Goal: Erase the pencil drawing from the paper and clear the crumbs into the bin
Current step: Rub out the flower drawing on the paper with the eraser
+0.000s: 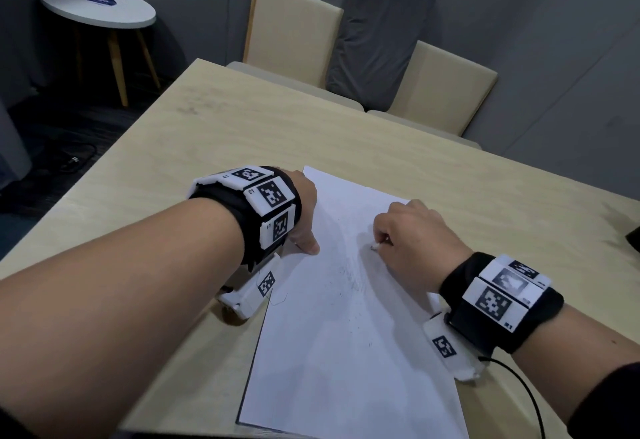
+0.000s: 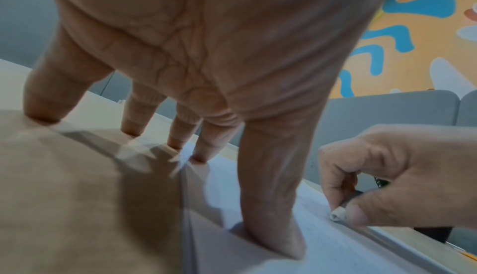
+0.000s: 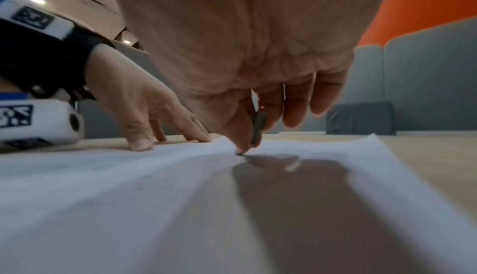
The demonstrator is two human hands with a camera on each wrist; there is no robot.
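A white sheet of paper lies on the wooden table, with faint pencil marks and dark crumbs near its middle. My left hand presses on the sheet's left edge, fingers straight and spread. My right hand pinches a dark pencil held upside down. Its white eraser tip touches the paper in the upper half. The left wrist view shows the eraser tip between my thumb and forefinger. No bin is in view.
Two beige chairs stand at the table's far side, with a grey cushion between them. A round white side table is at the back left. A dark object sits at the right edge. A black cable trails from my right wrist.
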